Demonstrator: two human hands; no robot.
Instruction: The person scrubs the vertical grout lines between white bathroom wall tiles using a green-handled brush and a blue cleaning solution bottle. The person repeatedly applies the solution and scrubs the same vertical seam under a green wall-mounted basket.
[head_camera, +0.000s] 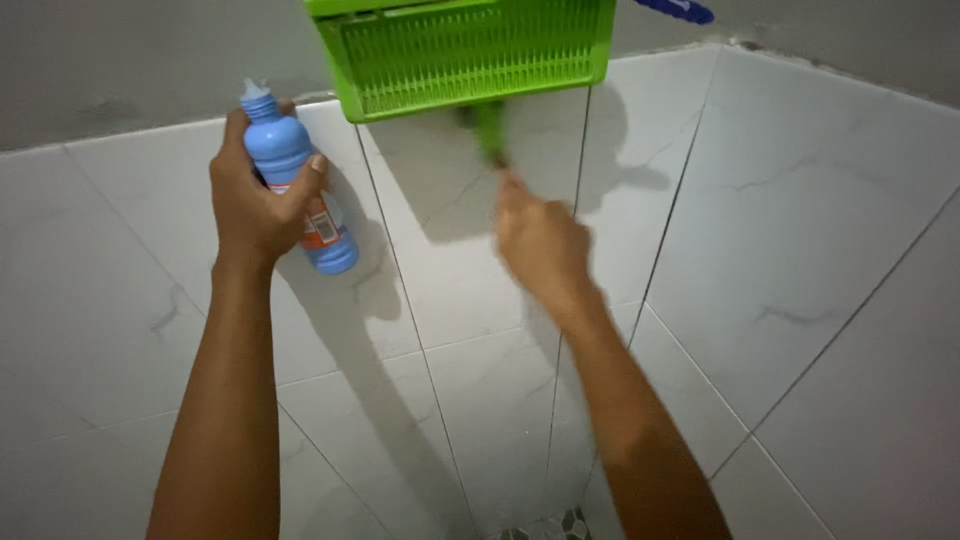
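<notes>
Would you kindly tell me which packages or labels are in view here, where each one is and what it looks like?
Blue plastic bottle: upper left, held in the left hand against the white tiled wall; rounded body, blue nozzle cap.
Label: on the bottle's lower body, partly hidden by the fingers; orange-red and white.
No signs or screens.
</notes>
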